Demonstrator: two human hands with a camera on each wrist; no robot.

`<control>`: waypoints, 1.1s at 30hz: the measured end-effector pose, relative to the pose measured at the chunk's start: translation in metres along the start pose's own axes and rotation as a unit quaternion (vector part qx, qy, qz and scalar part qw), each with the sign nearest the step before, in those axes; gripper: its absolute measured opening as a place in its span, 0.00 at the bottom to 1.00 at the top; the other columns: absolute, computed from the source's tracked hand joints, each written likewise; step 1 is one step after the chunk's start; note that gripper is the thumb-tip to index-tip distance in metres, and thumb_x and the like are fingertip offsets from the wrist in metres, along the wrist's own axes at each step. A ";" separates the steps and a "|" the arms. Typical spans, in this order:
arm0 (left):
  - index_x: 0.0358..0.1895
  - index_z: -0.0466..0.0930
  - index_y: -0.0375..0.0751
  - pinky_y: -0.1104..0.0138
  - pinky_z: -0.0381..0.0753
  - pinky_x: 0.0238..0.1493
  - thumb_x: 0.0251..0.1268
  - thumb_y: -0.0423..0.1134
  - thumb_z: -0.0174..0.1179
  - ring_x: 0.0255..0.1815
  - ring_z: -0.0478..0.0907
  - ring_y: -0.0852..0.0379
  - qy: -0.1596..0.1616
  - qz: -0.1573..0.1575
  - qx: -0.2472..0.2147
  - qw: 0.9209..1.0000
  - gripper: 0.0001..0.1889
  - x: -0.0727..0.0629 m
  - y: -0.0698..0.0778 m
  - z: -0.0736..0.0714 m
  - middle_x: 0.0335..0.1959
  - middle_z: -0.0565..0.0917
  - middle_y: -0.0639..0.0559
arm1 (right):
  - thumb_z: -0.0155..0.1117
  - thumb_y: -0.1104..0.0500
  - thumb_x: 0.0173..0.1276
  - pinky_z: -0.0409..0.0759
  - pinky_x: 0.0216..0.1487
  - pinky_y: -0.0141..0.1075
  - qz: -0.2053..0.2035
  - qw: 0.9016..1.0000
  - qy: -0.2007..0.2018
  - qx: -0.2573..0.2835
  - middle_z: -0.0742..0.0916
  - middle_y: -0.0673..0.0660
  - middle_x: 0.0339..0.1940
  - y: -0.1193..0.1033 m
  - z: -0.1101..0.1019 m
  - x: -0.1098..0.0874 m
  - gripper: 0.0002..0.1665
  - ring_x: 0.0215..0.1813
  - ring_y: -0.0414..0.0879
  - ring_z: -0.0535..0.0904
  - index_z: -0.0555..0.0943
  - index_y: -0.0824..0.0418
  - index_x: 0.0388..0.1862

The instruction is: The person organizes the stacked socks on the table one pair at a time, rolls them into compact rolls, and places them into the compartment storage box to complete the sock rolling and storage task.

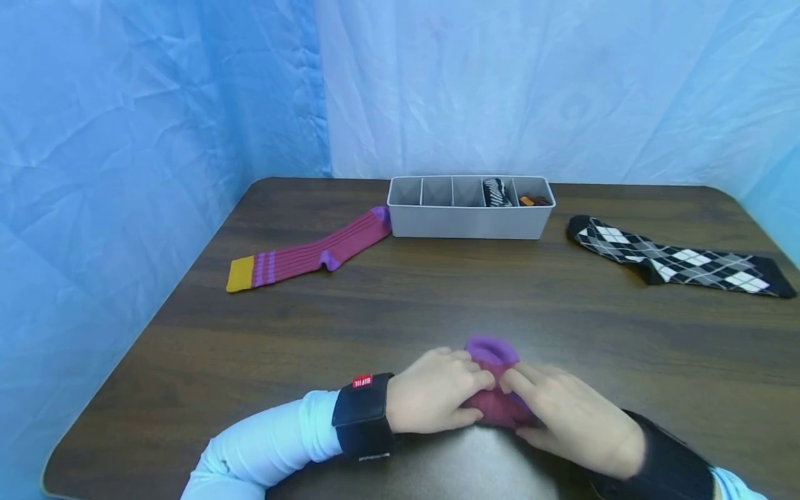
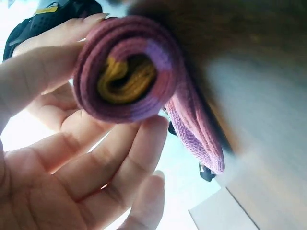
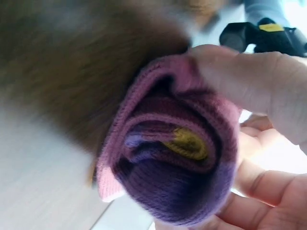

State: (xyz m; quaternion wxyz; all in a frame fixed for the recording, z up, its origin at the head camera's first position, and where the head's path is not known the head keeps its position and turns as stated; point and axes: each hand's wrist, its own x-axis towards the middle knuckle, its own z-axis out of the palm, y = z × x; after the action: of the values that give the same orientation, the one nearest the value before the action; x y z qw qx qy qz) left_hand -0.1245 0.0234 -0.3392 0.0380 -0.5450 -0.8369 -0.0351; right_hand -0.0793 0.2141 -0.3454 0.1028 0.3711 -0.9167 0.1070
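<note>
A magenta sock (image 1: 496, 410) with purple parts lies partly rolled up near the front of the table, between both hands. In the left wrist view the roll (image 2: 165, 79) shows as a spiral end with the yellow toe at its core, and a flat tail sticks out from under it. My left hand (image 1: 434, 390) grips the roll from the left, thumb and fingers curved around it. From the right, my right hand (image 1: 571, 417) pinches the roll between thumb and fingers. Its end of the roll (image 3: 192, 191) looks looser, with a purple heel outside and yellow inside.
A matching magenta sock (image 1: 312, 255) with a yellow toe lies flat at the left. At the back stands a grey divided box (image 1: 465, 223), with a striped rolled sock (image 1: 496, 193) and a brown-orange item (image 1: 535, 201) inside. A black argyle sock (image 1: 681, 264) lies at the right.
</note>
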 end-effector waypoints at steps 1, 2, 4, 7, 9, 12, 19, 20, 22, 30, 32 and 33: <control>0.32 0.74 0.52 0.76 0.65 0.29 0.48 0.49 0.58 0.29 0.69 0.68 -0.004 0.001 -0.013 1.000 0.09 0.000 -0.001 -0.001 0.25 0.74 0.64 | 0.70 0.55 0.32 0.71 0.30 0.31 0.001 1.000 -0.003 0.003 0.72 0.40 0.27 0.000 0.000 0.000 0.25 0.29 0.32 0.69 0.68 0.52 0.31; 0.32 0.74 0.52 0.77 0.65 0.28 0.49 0.49 0.57 0.28 0.69 0.69 -0.010 0.003 -0.026 1.000 0.08 0.000 -0.001 -0.001 0.25 0.75 0.64 | 0.69 0.55 0.33 0.69 0.29 0.29 0.005 1.000 -0.013 0.010 0.71 0.39 0.25 -0.001 -0.001 0.000 0.24 0.27 0.31 0.68 0.67 0.52 0.31; 0.32 0.75 0.52 0.78 0.67 0.27 0.51 0.48 0.56 0.27 0.70 0.70 -0.028 0.004 -0.052 0.998 0.07 0.001 -0.002 -0.001 0.25 0.75 0.65 | 0.66 0.57 0.35 0.67 0.26 0.27 0.009 0.999 -0.033 0.030 0.70 0.39 0.24 -0.001 -0.002 -0.001 0.22 0.25 0.30 0.65 0.67 0.51 0.30; 0.33 0.74 0.52 0.79 0.66 0.25 0.52 0.49 0.55 0.24 0.68 0.72 -0.058 -0.001 -0.096 0.994 0.08 0.002 -0.004 -0.002 0.24 0.75 0.65 | 0.63 0.59 0.40 0.63 0.23 0.24 0.026 0.993 -0.084 0.075 0.70 0.38 0.23 -0.001 -0.005 -0.001 0.18 0.23 0.29 0.62 0.67 0.51 0.31; 0.32 0.73 0.51 0.81 0.63 0.22 0.52 0.49 0.56 0.23 0.65 0.72 -0.056 -0.006 -0.119 0.991 0.09 0.001 -0.004 -0.003 0.22 0.73 0.64 | 0.62 0.59 0.43 0.63 0.22 0.23 0.031 0.989 -0.104 0.101 0.71 0.39 0.23 0.000 -0.006 -0.001 0.16 0.22 0.28 0.62 0.68 0.51 0.32; 0.30 0.69 0.49 0.81 0.58 0.22 0.50 0.48 0.58 0.23 0.63 0.70 -0.017 -0.012 -0.119 0.993 0.10 0.000 -0.003 -0.004 0.21 0.68 0.63 | 0.61 0.60 0.45 0.62 0.21 0.22 0.029 0.987 -0.105 0.121 0.71 0.39 0.22 0.002 -0.006 -0.001 0.14 0.21 0.28 0.62 0.69 0.52 0.32; 0.30 0.69 0.51 0.77 0.58 0.24 0.40 0.57 0.61 0.27 0.65 0.68 0.037 0.003 0.019 0.999 0.18 -0.004 0.009 -0.004 0.25 0.68 0.63 | 0.60 0.62 0.44 0.59 0.19 0.21 0.018 0.993 -0.056 0.098 0.67 0.37 0.19 0.000 -0.003 -0.001 0.13 0.19 0.27 0.59 0.68 0.51 0.29; 0.32 0.69 0.51 0.77 0.58 0.24 0.38 0.58 0.61 0.28 0.66 0.68 0.032 0.003 0.028 0.999 0.20 -0.004 0.010 -0.003 0.26 0.70 0.63 | 0.59 0.62 0.44 0.59 0.19 0.21 0.022 0.994 -0.056 0.096 0.67 0.36 0.19 0.000 -0.003 -0.001 0.13 0.19 0.27 0.59 0.69 0.52 0.29; 0.35 0.70 0.51 0.76 0.59 0.24 0.36 0.58 0.62 0.29 0.67 0.68 0.019 0.001 0.036 0.999 0.22 -0.004 0.011 -0.002 0.28 0.72 0.62 | 0.59 0.61 0.44 0.59 0.19 0.22 0.028 0.993 -0.061 0.094 0.67 0.37 0.19 0.000 -0.004 -0.001 0.12 0.19 0.27 0.59 0.69 0.52 0.29; 0.23 0.67 0.51 0.77 0.54 0.18 0.41 0.48 0.58 0.19 0.61 0.68 0.008 0.011 0.007 1.000 0.10 -0.003 0.008 0.001 0.17 0.66 0.64 | 0.60 0.56 0.44 0.68 0.33 0.30 0.028 0.998 -0.054 0.001 0.70 0.39 0.30 -0.001 -0.004 0.000 0.12 0.32 0.31 0.65 0.76 0.50 0.32; 0.21 0.67 0.51 0.77 0.53 0.16 0.41 0.47 0.56 0.16 0.60 0.69 0.007 0.013 -0.001 1.000 0.09 -0.002 0.007 0.001 0.14 0.64 0.65 | 0.60 0.55 0.45 0.69 0.33 0.30 0.032 0.998 -0.057 -0.008 0.70 0.40 0.32 -0.001 -0.005 0.000 0.12 0.35 0.32 0.65 0.77 0.50 0.33; 0.20 0.66 0.51 0.77 0.53 0.15 0.42 0.47 0.56 0.15 0.60 0.69 0.004 0.013 -0.008 1.000 0.08 -0.002 0.006 0.001 0.13 0.64 0.65 | 0.60 0.56 0.45 0.69 0.34 0.30 0.033 0.998 -0.056 -0.011 0.70 0.40 0.33 -0.001 -0.006 0.000 0.12 0.35 0.32 0.65 0.77 0.50 0.33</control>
State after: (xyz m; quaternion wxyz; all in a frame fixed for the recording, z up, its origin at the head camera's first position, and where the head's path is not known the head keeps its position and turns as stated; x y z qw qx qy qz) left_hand -0.1180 0.0239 -0.3401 0.0378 -0.5557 -0.8294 -0.0435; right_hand -0.0785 0.2150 -0.3395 0.0520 0.3445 -0.9340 0.0796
